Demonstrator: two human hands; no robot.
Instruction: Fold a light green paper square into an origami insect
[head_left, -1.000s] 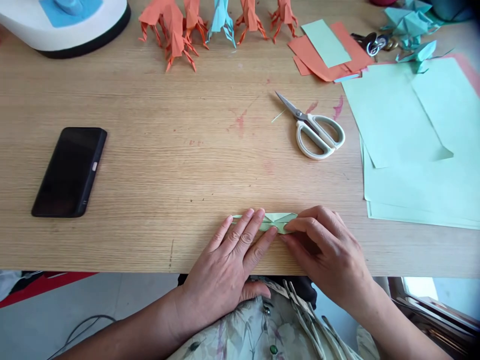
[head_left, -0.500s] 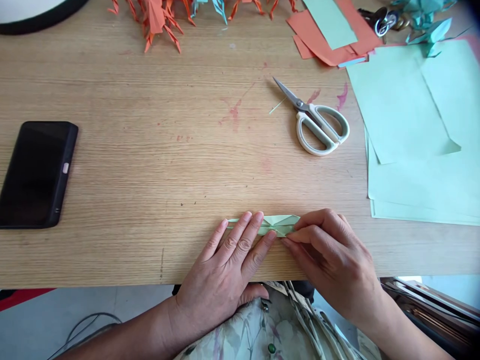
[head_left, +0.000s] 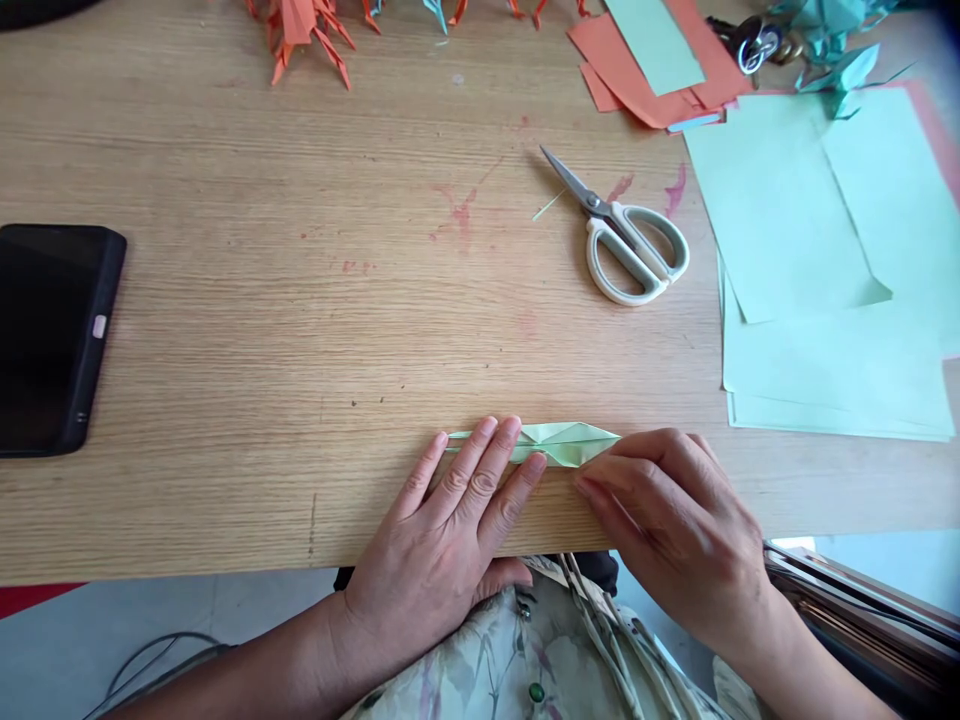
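A narrow strip of folded light green paper (head_left: pixel 566 440) lies flat near the table's front edge, with creased flaps along its middle. My left hand (head_left: pixel 457 510) rests on its left part, fingers stretched out and slightly spread, pressing it to the wood. At the strip's right end, my right hand (head_left: pixel 675 510) is closed, thumb and fingertips pinching the paper's lower right edge. Its fingers hide the right tip of the strip.
Scissors (head_left: pixel 630 235) lie beyond my hands. Green sheets (head_left: pixel 825 350) are stacked at the right, orange paper (head_left: pixel 652 60) behind. A black phone (head_left: pixel 52 340) is at the left. Folded orange paper figures (head_left: pixel 296 30), keys (head_left: pixel 754 45) and a teal paper figure (head_left: pixel 840 80) stand at the back.
My right hand has slid a little to the right along the strip, uncovering more of its right end. My left hand stays on the paper. The whole view has shifted slightly.
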